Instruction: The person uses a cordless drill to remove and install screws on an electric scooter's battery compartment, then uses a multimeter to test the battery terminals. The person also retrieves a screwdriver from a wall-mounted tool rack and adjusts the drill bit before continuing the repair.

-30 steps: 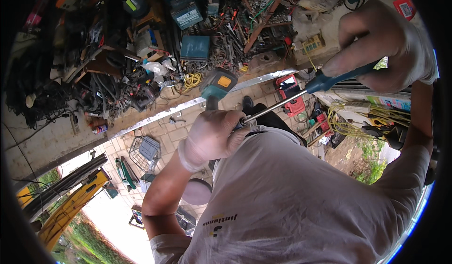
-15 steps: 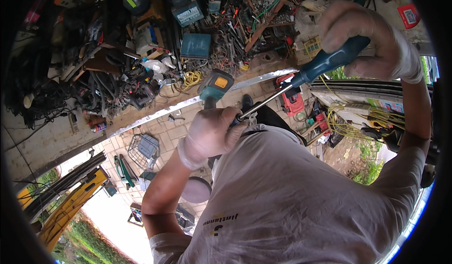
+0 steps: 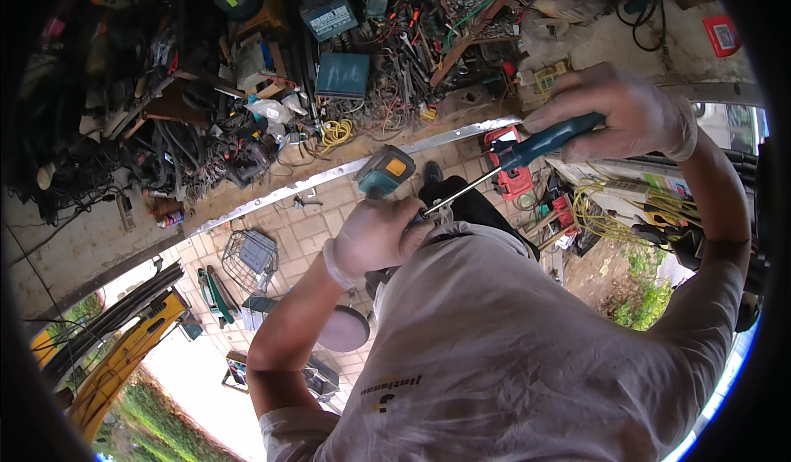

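A cordless power tool [image 3: 387, 170] with a teal body and a black-and-yellow battery pack is gripped by my left hand [image 3: 378, 233], which hides most of it. My right hand [image 3: 622, 116] is curled around the dark teal handle of a screwdriver [image 3: 554, 138]. Its long, thin metal shaft slants down to the left and ends at the tool beside my left thumb. Whether the tip sits in a screw cannot be made out. Both hands wear thin whitish gloves.
A cluttered bench with a metal edge [image 3: 329, 171] spreads ahead, bearing batteries, a teal box [image 3: 342, 76], wires and hand tools. Below lie a wire basket [image 3: 252, 261], a round stool [image 3: 344, 329], a red case [image 3: 512, 174] and yellow cable coils [image 3: 606, 215].
My right hand has moved left and slightly down with the screwdriver, whose shaft now looks thinner. My left hand and the power tool have shifted a little right and down.
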Demonstrator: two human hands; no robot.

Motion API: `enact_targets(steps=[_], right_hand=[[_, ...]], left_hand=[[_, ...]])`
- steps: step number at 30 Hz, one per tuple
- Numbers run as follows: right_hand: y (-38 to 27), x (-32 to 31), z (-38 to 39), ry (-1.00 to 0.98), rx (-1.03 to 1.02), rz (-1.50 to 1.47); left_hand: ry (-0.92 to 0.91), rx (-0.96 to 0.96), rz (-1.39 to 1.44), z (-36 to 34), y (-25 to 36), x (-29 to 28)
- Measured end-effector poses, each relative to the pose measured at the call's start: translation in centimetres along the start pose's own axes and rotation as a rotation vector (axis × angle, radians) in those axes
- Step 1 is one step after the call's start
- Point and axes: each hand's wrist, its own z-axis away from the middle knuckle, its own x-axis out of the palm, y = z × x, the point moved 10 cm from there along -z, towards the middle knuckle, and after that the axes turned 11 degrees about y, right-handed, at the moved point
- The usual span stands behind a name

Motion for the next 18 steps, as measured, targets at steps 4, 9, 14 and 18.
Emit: enact_targets(steps=[4, 9, 14, 18], right_hand=[[4.1, 5.6, -1.1, -0.016, 0.064, -0.028], [11.2, 15.2, -3.8, -0.060, -0.055, 0.219], [19.6, 24.6, -7.8, 0.071, 0.008, 0.351], [25.4, 29.7, -9.5, 0.120, 0.071, 0.306]], left_hand=[[-0.058, 0.018, 0.003, 0.6, -5.2, 3.8], [-0.095, 0.029, -0.070, 0.7, -16.4, 11.4], [-0.208, -0.059, -0.131, 0.3, -30.3, 20.2], [-0.318, -0.105, -0.076, 0.2, -37.2, 26.3]])
